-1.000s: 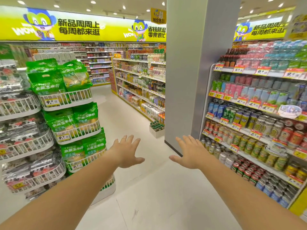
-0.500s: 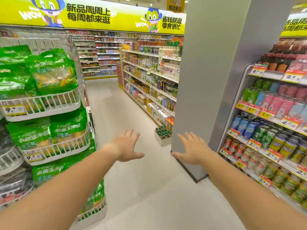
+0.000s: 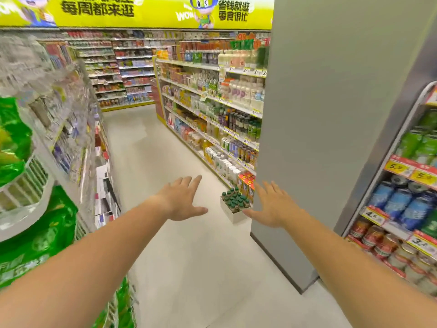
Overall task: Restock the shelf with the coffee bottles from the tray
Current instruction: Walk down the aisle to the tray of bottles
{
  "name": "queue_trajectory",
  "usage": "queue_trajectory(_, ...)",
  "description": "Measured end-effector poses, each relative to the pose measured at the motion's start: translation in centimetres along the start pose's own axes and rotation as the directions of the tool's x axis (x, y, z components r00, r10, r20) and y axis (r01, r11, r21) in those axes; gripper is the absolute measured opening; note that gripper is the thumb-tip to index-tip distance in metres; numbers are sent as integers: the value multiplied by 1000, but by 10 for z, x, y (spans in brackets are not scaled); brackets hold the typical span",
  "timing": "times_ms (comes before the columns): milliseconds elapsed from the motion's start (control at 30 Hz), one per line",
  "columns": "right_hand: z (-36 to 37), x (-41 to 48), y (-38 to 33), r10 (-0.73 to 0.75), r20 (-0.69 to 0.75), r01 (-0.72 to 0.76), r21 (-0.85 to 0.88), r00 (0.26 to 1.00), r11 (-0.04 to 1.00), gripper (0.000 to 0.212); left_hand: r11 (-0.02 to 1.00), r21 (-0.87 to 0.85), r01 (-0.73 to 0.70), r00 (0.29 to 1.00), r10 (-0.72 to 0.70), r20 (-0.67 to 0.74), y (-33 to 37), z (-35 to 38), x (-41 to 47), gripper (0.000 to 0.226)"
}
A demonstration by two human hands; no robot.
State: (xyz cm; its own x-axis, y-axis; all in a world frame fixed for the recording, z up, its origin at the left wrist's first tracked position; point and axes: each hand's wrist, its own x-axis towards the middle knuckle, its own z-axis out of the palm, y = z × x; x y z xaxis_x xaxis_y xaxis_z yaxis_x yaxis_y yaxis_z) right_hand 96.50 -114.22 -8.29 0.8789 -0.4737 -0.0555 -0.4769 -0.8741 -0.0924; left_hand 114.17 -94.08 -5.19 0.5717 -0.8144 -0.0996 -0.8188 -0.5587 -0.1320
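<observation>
A white tray (image 3: 230, 213) sits on the shop floor at the foot of the drinks shelf, just past the grey pillar. It holds several small dark coffee bottles (image 3: 234, 199) with green caps, standing upright. My left hand (image 3: 181, 200) is stretched out in front of me, fingers spread, empty, left of the tray. My right hand (image 3: 273, 205) is also out and empty, fingers apart, and overlaps the tray's right corner in the image. Both hands are well short of the tray. The long drinks shelf (image 3: 212, 98) runs along the right side of the aisle.
A wide grey pillar (image 3: 331, 114) stands close on my right. Beyond it is a wire rack of cans (image 3: 406, 204). On my left a round rack with green snack bags (image 3: 28, 233) crowds the aisle. Pale floor (image 3: 146, 147) runs ahead between the shelves.
The view has moved forward along the aisle, so the tray and pillar are larger and nearer. Both hands stay spread and empty in front of me.
</observation>
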Motion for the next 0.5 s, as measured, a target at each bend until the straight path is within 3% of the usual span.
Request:
queue_trajectory(333,8,302,50,-14,-27,15,36,1000,999,96,998,48,44,998,-46,35,-79,-9,264,102)
queue_trajectory(500,4,418,61,21,32,-22,29,999,999,99,995,101,-13,998,7,64,-126,-12,386,94)
